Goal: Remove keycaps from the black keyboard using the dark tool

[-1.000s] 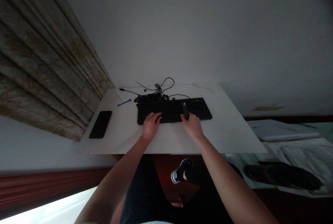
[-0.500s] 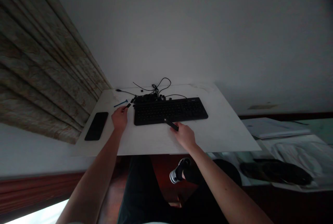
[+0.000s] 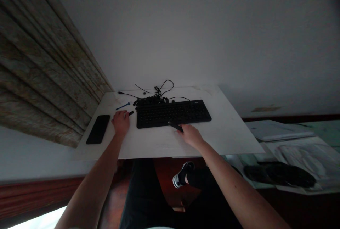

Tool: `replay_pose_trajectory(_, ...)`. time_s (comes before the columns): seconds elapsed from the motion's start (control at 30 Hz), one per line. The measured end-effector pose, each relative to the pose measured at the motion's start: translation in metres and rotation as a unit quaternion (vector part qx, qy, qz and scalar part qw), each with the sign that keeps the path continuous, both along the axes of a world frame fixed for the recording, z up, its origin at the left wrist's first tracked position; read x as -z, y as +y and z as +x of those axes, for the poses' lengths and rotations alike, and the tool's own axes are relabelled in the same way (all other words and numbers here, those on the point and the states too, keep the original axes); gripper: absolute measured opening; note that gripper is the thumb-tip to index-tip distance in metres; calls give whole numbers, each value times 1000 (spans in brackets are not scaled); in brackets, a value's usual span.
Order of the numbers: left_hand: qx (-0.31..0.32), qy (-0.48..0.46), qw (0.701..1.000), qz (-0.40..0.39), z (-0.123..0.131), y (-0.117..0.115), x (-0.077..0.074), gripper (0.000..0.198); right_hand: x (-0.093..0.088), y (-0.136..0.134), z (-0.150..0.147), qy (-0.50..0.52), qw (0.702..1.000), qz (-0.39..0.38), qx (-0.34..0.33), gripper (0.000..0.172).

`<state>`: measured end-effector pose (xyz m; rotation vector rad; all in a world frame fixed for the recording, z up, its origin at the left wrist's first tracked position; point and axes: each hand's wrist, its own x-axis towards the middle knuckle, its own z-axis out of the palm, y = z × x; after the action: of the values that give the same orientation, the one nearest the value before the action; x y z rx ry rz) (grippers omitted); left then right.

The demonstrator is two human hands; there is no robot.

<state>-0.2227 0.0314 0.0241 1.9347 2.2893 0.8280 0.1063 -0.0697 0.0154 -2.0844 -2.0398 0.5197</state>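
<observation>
A black keyboard [image 3: 183, 112] lies across the middle of the white table. Heaped along its back left edge are several loose black keycaps [image 3: 150, 101]. My left hand [image 3: 121, 122], left of the keyboard, pinches a small black oblong piece [image 3: 131, 113], which looks like a long keycap, low over the tabletop. At the keyboard's front edge, my right hand [image 3: 191, 135] is closed around a slim black stick-shaped tool [image 3: 175, 126]. The tool's far end points left over the front edge; its exact kind is too dark to make out.
A black phone [image 3: 98, 129] lies at the table's left. Behind my left hand is a thin blue tool [image 3: 123, 106]. A tangled black cable [image 3: 158, 90] runs behind the keyboard. Right of the table [image 3: 225, 140] stand a white stack [image 3: 278, 129] and dark bundled things [image 3: 281, 175].
My left hand has drawn slightly back toward me with the small black piece, which now lies flatter. My right hand has shifted a little to the right, still gripping the tool.
</observation>
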Motion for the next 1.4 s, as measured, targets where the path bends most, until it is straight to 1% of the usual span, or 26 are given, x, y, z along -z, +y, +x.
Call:
replay_pose_trajectory(0.03, 21, -5, 1000, 18, 5, -4, -1, 29, 2, 0, 1, -7, 1000, 2, -10, 23)
replay_pose_trajectory(0.1, 89, -20, 995, 51, 21, -15, -1, 25, 5, -1, 4, -15, 1000, 4, -27, 23)
replay_pose_trajectory(0.17, 164, -50, 982, 78, 43, -32, 1, 21, 6, -1, 7, -12, 999, 7, -42, 23)
replay_pose_trajectory(0.23, 235, -96, 963, 88, 67, -50, 6, 18, 6, 0, 10, -6, 998, 7, -60, 23)
replay_pose_trajectory(0.33, 315, -151, 935, 52, 101, -75, 14, 18, 3, 1, 13, -7, 997, -4, -78, 25)
replay_pose_trajectory(0.43, 359, -151, 921, -9, 126, -88, 18, 16, -1, 1, 14, 8, 998, -12, -68, 27)
replay_pose_trajectory(0.53, 373, -105, 919, -71, 142, -89, 15, 16, -5, 1, 17, 56, 998, -13, -38, 24)
replay_pose_trajectory(0.67, 376, -28, 914, -148, 156, -82, 4, 16, -8, -2, 25, 153, 988, -11, -3, 11)
replay_pose_trajectory(0.73, 372, -3, 911, -179, 161, -76, 0, 14, -9, -5, 26, 182, 983, -14, 9, 8)
replay_pose_trajectory(0.8, 374, 10, 905, -204, 165, -71, -3, 13, -9, -7, 25, 180, 983, -23, 16, 9)
replay_pose_trajectory(0.93, 394, 39, 887, -237, 170, -63, -6, 12, -11, -9, 19, 129, 991, -35, 30, 14)
replay_pose_trajectory(1.03, 395, 67, 882, -249, 172, -62, -6, 15, -12, -11, 17, 120, 992, -30, 31, 15)
replay_pose_trajectory(1.1, 400, 71, 882, -240, 173, -65, -4, 17, -11, -12, 17, 129, 991, -27, 36, 14)
replay_pose_trajectory(1.2, 396, 42, 894, -205, 173, -71, 0, 19, -7, -16, 18, 175, 984, -11, 42, 15)
replay_pose_trajectory(1.3, 381, -42, 905, -186, 175, -75, 5, 19, -2, -20, 19, 240, 970, 41, 31, 20)
replay_pose_trajectory(1.37, 369, -132, 895, -215, 176, -74, 5, 22, 1, -23, 19, 263, 962, 73, 24, 23)
replay_pose_trajectory(1.4, 360, -183, 881, -248, 177, -73, 4, 23, 2, -24, 19, 268, 959, 84, 20, 23)
